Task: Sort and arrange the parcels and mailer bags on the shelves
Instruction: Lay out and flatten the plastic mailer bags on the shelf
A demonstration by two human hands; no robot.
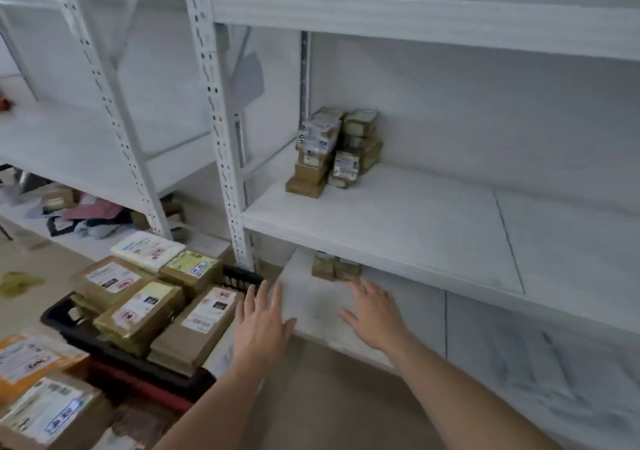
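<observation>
Down low, both hands reach forward with fingers spread and holding nothing: the left hand (pixel 261 328) hovers beside the black plastic basket (pixel 239 276), the right hand (pixel 375 314) over the lower white shelf board (pixel 311 307). Brown cardboard parcels with white labels (pixel 138 304) fill the basket, with one white mailer bag (pixel 147 248) at its far end. Two small brown parcels (pixel 334 269) sit further back on the lower board. On the middle white shelf (pixel 398 221), a stack of small labelled boxes (pixel 334 148) stands in the back left corner.
</observation>
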